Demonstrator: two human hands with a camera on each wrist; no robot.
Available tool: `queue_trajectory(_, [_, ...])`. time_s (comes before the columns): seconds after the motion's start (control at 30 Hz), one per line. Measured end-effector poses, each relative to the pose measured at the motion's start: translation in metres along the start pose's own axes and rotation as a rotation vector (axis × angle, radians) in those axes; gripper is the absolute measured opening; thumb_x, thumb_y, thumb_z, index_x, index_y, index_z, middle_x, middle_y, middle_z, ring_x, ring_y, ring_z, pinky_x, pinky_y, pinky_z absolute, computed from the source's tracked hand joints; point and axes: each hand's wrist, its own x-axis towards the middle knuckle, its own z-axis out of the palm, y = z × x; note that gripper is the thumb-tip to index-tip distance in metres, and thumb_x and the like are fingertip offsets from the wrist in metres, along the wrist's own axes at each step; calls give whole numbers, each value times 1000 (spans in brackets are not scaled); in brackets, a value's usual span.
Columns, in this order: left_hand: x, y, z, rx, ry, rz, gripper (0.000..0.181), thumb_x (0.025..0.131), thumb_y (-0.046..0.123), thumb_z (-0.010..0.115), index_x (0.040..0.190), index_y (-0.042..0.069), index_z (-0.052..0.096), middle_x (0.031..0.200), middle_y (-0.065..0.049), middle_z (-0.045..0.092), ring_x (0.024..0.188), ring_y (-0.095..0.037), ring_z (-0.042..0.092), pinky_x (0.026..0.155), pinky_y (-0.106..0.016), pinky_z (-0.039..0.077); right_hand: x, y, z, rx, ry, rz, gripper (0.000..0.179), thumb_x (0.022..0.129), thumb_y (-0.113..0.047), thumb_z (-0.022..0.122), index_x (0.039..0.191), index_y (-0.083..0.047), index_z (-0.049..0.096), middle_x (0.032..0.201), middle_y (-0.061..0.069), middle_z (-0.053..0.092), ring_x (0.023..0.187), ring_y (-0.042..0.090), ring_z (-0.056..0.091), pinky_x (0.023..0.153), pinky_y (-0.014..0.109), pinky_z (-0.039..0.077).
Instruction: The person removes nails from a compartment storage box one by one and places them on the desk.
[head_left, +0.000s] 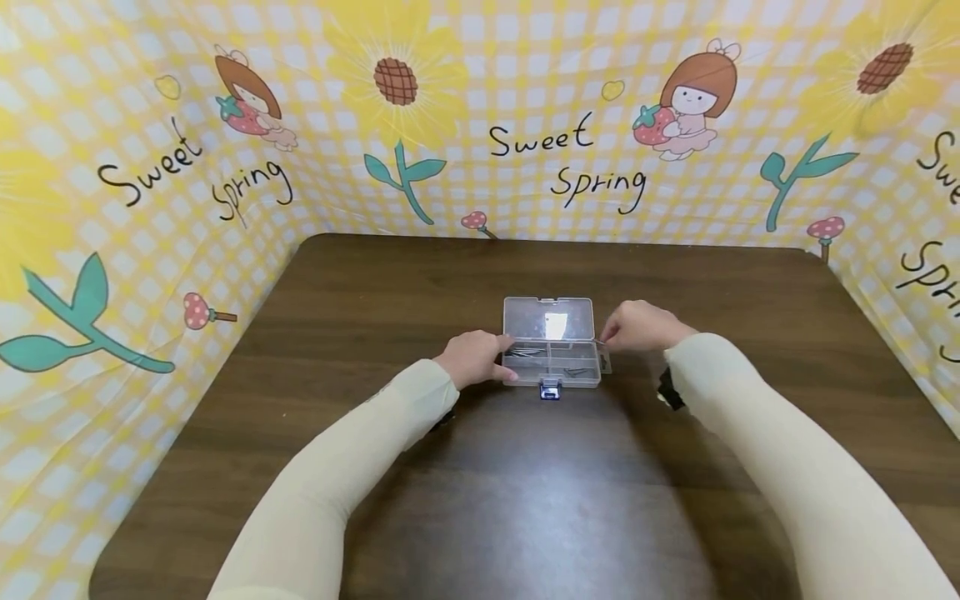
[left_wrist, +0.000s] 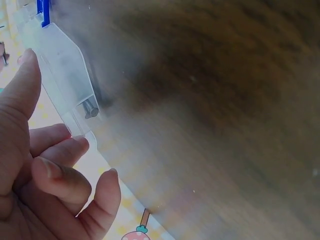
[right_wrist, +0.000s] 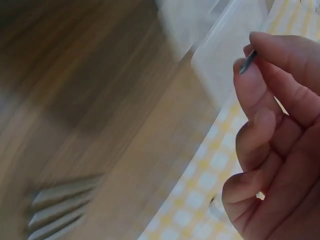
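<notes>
A clear plastic compartment box (head_left: 551, 382) lies on the table with its lid (head_left: 531, 320) raised at the back and a blue latch (head_left: 551, 391) at the front. Thin metal nails (head_left: 525, 352) lie in its left part, and small dark metal pieces (head_left: 576, 372) in its front right part. My left hand (head_left: 474, 358) holds the box's left end between thumb and fingers; a nail head (left_wrist: 91, 111) shows through the wall there. Beside the right end, my right hand (head_left: 636, 325) pinches a small metal nail (right_wrist: 248, 62) between thumb and index finger, mostly hidden by the fingertips.
The dark wooden table (head_left: 360, 283) has a patterned yellow cloth (head_left: 517, 92) around its back and sides. A clear flap-like piece (head_left: 605, 358) stands at the box's right end. Blurred pale strips (right_wrist: 65, 205), of unclear kind, show in the right wrist view.
</notes>
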Motion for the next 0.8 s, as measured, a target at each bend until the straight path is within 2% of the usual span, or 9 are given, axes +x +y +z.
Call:
queue_trajectory(0.1, [0,-1,1,-21,-2,-5,68,85,44,69,141,11,49,137,-8,54,117,-25,57,91,-41,48,-16,21,-4,38,-2,13,18,86,-11,64,96,0,75,97,13,71,86,22,65,76,43,52])
queue_trajectory(0.23, [0,-3,0,-40,-2,-10,69,85,42,69,142,11,48,138,-8,52,119,-26,56,93,-41,47,-34,42,-8,67,-26,61,20,87,-11,63,97,3,73,99,16,70,81,20,64,72,43,52])
queue_trajectory(0.4, [1,0,0,-42,-5,-9,68,86,42,69,142,11,47,139,-8,52,119,-26,56,93,-41,46,-51,61,-8,80,-71,106,18,88,-10,62,94,3,73,81,7,70,72,16,62,69,42,51])
queue_trajectory(0.5, [2,1,0,-40,-9,-9,68,86,42,69,142,11,47,139,-8,52,118,-26,56,93,-41,46,-58,70,-2,97,-86,132,16,87,-9,63,91,3,73,71,-1,67,70,16,61,71,44,51])
queue_trajectory(0.8, [3,1,2,-43,-7,-17,68,85,43,69,142,11,49,137,-9,54,115,-25,58,93,-40,46,-64,75,19,142,-102,190,15,84,-6,63,90,3,74,68,-2,67,67,13,62,69,42,51])
